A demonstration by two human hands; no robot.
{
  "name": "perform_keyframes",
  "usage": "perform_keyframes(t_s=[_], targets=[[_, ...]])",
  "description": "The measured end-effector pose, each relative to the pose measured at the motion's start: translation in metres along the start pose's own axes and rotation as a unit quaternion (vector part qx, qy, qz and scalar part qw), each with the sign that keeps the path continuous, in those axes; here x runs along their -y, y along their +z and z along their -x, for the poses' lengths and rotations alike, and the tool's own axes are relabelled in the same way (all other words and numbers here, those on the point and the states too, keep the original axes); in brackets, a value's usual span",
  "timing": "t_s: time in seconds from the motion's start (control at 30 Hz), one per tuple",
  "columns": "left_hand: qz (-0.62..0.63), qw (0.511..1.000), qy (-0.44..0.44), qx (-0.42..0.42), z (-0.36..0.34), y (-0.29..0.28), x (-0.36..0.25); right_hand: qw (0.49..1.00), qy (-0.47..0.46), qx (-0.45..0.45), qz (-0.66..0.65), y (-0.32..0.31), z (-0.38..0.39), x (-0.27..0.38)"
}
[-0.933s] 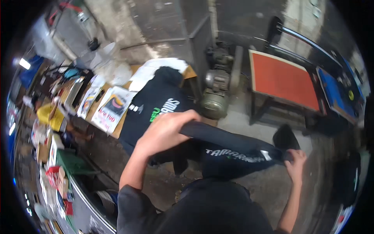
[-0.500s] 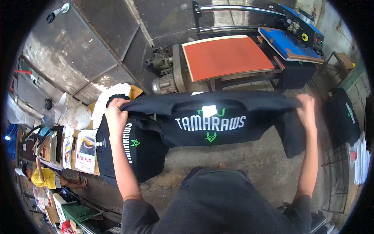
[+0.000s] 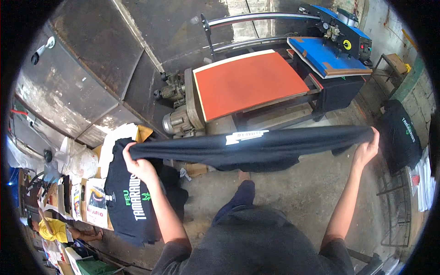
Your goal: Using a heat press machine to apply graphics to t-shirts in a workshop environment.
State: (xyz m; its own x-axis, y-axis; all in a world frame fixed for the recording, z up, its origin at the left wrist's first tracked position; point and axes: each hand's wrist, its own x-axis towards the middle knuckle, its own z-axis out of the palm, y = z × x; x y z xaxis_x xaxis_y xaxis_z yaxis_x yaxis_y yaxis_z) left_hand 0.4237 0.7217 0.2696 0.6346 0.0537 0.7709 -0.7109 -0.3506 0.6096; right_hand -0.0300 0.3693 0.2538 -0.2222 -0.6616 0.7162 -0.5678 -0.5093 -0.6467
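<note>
Black shirt (image 3: pixel 256 146) stretched flat, near the orange press pad (image 3: pixel 250 82).
Left hand (image 3: pixel 137 162) and right hand (image 3: pixel 366 149) each pinch one end tight (bare grey concrete floor (image 3: pixel 293 197) below).

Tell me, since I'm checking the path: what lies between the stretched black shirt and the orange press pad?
In the head view, no loose thing: only the press's dark frame bars under the orange pad and bare concrete floor separate it from the black shirt.
</note>
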Motion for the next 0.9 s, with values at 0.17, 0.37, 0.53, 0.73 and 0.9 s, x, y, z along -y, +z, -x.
perform_keyframes(t_s=[0.17,0.37,0.53,0.73,0.9], targets=[[0.004,0.993,0.083,-0.08,-0.015,0.037,-0.001,0.967,-0.001,-0.082,-0.24,0.05,-0.034,-0.001],[-0.069,0.992,0.108,0.015,-0.064,0.138,0.031,0.981,-0.134,-0.135,-0.047,0.171,-0.129,0.001],[-0.092,0.974,0.057,0.201,-0.129,0.334,0.082,0.927,-0.148,0.095,0.33,0.375,-0.218,0.004],[-0.16,0.926,0.08,0.334,-0.089,0.436,0.12,0.962,-0.135,0.155,0.179,0.494,-0.142,-0.013],[-0.043,0.927,-0.08,0.363,0.026,0.371,0.153,0.946,-0.01,0.248,0.206,0.422,-0.032,-0.118]])
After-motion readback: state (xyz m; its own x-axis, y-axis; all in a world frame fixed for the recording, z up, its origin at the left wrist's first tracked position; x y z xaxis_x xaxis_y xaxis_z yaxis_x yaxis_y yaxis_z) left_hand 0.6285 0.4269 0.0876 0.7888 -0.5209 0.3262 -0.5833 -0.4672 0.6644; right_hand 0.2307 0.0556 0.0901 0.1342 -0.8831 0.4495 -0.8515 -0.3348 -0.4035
